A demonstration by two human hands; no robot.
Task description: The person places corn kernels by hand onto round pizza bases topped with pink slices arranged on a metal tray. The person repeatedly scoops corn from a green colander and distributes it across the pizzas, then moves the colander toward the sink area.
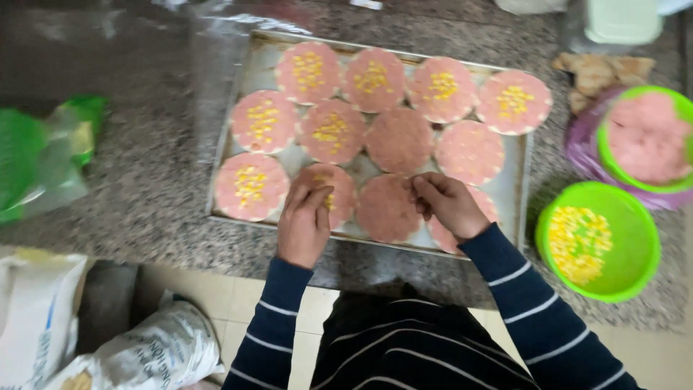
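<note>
Tray: rectangular metal baking tray (pixel 245 79), rounds packed edge to edge.
Left hand (pixel 303 220): fingers together, corn pressed onto front-edge pink round (pixel 339 191).
Right hand (pixel 446 204): fingertips pinched over bare pink round (pixel 386 209).
Corn: green plastic bowl (pixel 639 271), counter's right edge, kept within reach.

Left hand (pixel 304 220) on corn-topped round (pixel 328 195), right hand (pixel 446 206) pinched, baking tray (pixel 521 189)

Pink-topped rounds crowd the baking tray (pixel 245 72) edge to edge, leaving only slivers of bare metal between them. Bare granite counter (pixel 144 180) lies open left of the tray; to its right, two green bowls (pixel 639 278) and a purple one (pixel 581 148) block the way.
</note>
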